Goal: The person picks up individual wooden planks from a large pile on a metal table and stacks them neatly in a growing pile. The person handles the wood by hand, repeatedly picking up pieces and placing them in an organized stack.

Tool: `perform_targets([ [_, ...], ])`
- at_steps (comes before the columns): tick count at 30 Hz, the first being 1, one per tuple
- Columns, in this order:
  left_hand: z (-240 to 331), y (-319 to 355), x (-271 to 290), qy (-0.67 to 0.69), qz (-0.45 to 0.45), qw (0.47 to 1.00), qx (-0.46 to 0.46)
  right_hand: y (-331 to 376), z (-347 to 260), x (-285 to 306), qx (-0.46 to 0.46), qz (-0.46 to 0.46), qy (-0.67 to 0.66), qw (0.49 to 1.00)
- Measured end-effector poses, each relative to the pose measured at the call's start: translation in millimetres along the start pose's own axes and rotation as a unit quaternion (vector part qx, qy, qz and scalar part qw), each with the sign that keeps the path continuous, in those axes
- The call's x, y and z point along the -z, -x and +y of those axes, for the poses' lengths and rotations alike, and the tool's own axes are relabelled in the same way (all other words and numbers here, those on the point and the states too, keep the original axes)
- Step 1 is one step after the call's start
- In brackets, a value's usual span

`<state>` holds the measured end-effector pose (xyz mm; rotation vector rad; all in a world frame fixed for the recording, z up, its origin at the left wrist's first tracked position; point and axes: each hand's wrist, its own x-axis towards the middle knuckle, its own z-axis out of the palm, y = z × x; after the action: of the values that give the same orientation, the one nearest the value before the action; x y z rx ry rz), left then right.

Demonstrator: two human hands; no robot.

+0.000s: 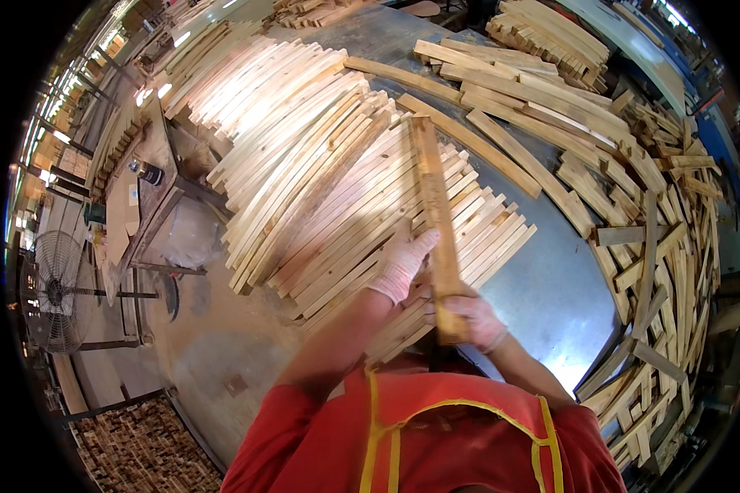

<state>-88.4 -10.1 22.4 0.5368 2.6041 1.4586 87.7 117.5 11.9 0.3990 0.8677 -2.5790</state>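
A long wooden strip (434, 197) stands out in front of me, its far end over a wide layer of similar pale strips. My right hand (475, 319), in a light glove and slightly blurred, is closed around the strip's near end. My left hand (404, 261), also gloved, grips the strip's left side a little farther up, its fingers partly hidden. Under both hands lie the pale wooden strips (345, 214), set side by side on a grey metal table (543, 283).
Loose wooden pieces (658, 263) are heaped along the table's right side, with longer strips (518, 90) behind. At the left are a wire-caged fan (57, 287) and a side table with a can (146, 171). A bin of small wood blocks (144, 444) stands at lower left.
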Motion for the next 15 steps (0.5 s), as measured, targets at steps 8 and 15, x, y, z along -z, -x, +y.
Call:
perform_targets([
  [8, 13.2, -36.4, 149.0, -0.287, -0.21, 0.926, 0.127, -23.5, -73.7, -21.7, 0.094, 0.062, 0.252, 0.961],
  [15, -74.1, -11.9, 198.4, -0.605, 0.12, 0.759, -0.21, -112.5, -197.2, 12.6, 0.147, 0.276, 0.803, 0.507],
])
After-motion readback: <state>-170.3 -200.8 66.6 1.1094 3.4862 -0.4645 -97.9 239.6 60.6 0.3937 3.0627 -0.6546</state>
